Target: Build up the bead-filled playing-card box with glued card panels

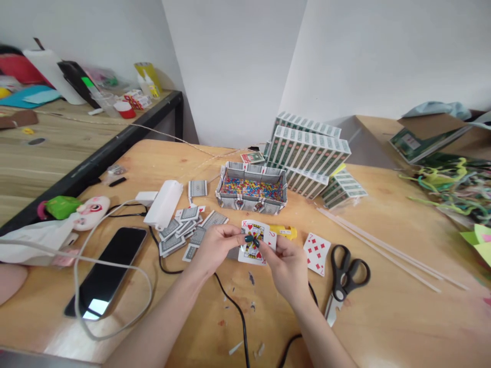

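Your left hand point(219, 244) and right hand point(290, 266) meet over the near middle of the wooden table point(207, 317), thumbs almost touching. The left pinches a white paper king-of-hearts card point(248, 257); the right pinches its other side, along with a white card marked 2 point(272, 238). Neither card is joined to the open rectangular box of grey-patterned playing cards point(251, 205) just beyond your hands.

That box looks well along: its walls stand all round, folded card pieces sit on its rim and front, and small multicoloured pieces point(249, 190) cover its floor. What you hold looks like a part in the making, with its joining left to do. Loose grey-backed cards point(171, 244) lie unattached beyond and beside your left hand. Right of your right hand lie a seven-of-diamonds card point(316, 254) and black-handled scissors point(339, 294), parted slightly; a yellow plastic tool point(287, 232) lies just behind that hand.
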A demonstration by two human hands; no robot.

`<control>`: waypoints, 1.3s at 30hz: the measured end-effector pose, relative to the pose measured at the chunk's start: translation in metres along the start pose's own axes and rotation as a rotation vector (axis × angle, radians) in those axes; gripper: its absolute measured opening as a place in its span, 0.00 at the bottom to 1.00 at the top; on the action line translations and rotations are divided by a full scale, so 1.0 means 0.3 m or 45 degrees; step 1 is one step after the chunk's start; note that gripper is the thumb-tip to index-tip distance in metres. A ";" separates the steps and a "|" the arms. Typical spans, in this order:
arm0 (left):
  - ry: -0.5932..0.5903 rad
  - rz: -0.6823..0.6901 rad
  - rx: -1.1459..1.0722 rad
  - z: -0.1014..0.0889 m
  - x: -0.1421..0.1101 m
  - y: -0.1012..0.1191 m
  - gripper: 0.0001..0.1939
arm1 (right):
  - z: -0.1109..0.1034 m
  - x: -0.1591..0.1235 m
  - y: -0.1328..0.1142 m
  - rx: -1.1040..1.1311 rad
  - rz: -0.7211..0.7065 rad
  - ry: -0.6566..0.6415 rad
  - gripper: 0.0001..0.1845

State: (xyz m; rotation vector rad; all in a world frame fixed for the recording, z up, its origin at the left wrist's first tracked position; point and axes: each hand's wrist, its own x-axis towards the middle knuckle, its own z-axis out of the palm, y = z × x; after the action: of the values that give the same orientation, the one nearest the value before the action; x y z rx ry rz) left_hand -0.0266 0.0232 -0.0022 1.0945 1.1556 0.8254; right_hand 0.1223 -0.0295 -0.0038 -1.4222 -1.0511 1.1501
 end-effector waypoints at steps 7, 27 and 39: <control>0.090 0.102 0.124 0.030 -0.025 0.020 0.18 | -0.006 0.011 -0.015 0.185 0.069 -0.034 0.15; 0.187 0.541 0.642 0.035 -0.045 -0.007 0.19 | 0.017 0.005 -0.009 0.267 0.079 -0.131 0.15; 0.424 0.771 0.673 0.039 -0.035 -0.040 0.17 | 0.058 -0.021 0.009 0.077 -0.011 -0.107 0.10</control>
State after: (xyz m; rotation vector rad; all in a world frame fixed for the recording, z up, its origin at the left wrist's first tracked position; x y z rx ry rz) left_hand -0.0180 0.0072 -0.0102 1.8500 1.3813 1.2402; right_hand 0.1041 -0.0329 -0.0068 -1.3311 -1.0709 1.2347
